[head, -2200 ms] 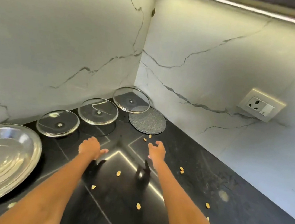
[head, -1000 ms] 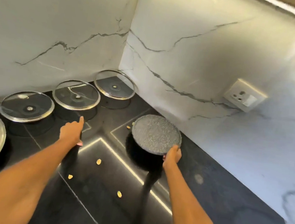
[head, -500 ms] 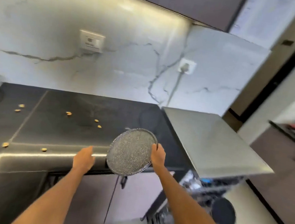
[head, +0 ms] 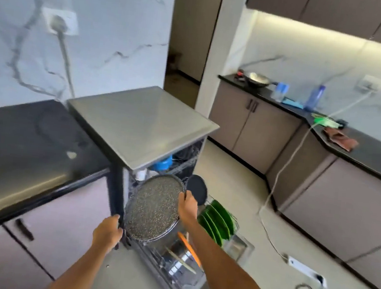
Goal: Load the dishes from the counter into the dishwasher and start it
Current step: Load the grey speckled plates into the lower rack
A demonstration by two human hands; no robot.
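Dishwasher (head: 140, 119) stands open below me, and my right hand (head: 188, 209) pinches the speckled plate (head: 153, 208) over the bottom rack (head: 218, 221), so I should slide it gently beside the green plates (head: 217, 218) while my left hand (head: 107, 231) grips the door frame.

The kitchen is brightly and evenly lit, with a warm strip of under-cabinet light (head: 335, 33) glowing at two o'clock and washing the white marble wall below it. A soft sheen lies on the grey steel dishwasher top (head: 140, 119) and along the black stone counter edge (head: 38, 181) at nine o'clock. Motion blur smears the whole frame, worst toward the left and lower edges, and wide-angle distortion bends straight lines near the borders.
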